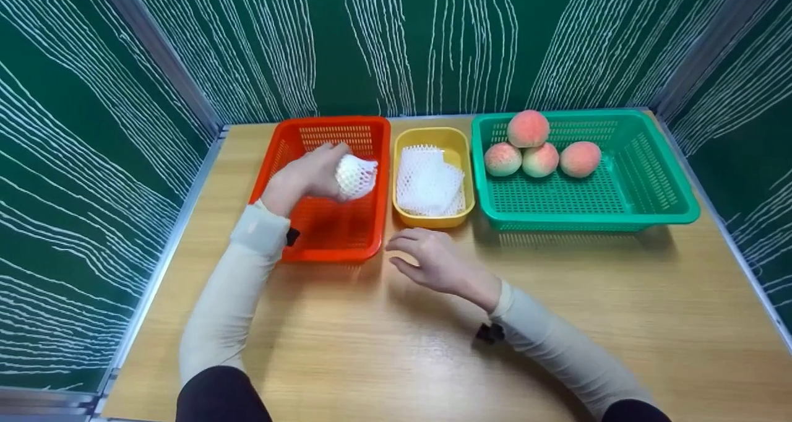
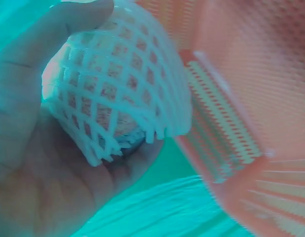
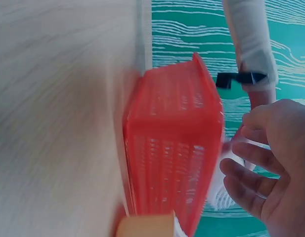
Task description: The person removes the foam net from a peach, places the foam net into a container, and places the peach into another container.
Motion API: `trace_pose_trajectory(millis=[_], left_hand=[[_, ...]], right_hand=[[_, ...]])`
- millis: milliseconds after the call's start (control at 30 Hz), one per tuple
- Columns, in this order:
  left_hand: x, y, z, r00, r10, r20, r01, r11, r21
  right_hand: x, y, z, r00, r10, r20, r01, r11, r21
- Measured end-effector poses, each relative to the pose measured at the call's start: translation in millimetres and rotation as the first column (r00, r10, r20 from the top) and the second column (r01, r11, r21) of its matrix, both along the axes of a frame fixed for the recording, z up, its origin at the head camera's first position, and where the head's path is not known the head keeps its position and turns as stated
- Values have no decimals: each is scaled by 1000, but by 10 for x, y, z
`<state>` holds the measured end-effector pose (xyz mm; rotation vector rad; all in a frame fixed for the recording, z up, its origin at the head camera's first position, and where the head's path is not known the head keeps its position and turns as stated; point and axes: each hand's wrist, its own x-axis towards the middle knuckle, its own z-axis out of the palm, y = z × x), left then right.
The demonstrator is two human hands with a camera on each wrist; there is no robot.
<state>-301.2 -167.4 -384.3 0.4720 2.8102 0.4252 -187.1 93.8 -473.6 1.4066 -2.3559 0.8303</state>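
Observation:
My left hand (image 1: pixel 315 171) grips a peach wrapped in a white foam net (image 1: pixel 357 177) above the red basket (image 1: pixel 382 224). In the left wrist view, thumb and fingers curl round the netted peach (image 2: pixel 117 79), and its skin shows through the mesh. My right hand (image 1: pixel 436 261) hovers over the table in front of the yellow basket (image 1: pixel 433 221), holding nothing. Its fingers are loosely bent in the right wrist view, where the hand (image 3: pixel 271 163) overlaps the far netted peach.
White foam nets (image 1: pixel 430 180) lie in the yellow basket. On the right stands a green basket (image 1: pixel 656 215) with several bare peaches (image 1: pixel 580 159), one resting on top of others. Green panels with white lines (image 1: pixel 414 44) enclose the wooden table (image 1: pixel 371 348) at the back and sides.

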Motion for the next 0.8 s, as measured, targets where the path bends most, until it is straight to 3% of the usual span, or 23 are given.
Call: trace_pose_trajectory(millis=[233, 367, 600, 800], left_hand=[[481, 230, 280, 996, -44, -80, 41, 999, -31], [728, 347, 360, 986, -79, -146, 76, 997, -24], [1136, 535, 361, 964, -147, -220, 157, 987, 29], [1336, 721, 251, 919, -231, -320, 259, 965, 46]], right_hand=[[78, 400, 100, 998, -67, 14, 68, 997, -39], [123, 612, 119, 993, -105, 45, 107, 993, -40], [216, 864, 72, 990, -131, 52, 135, 987, -84], [273, 977, 15, 991, -130, 16, 131, 978, -163]])
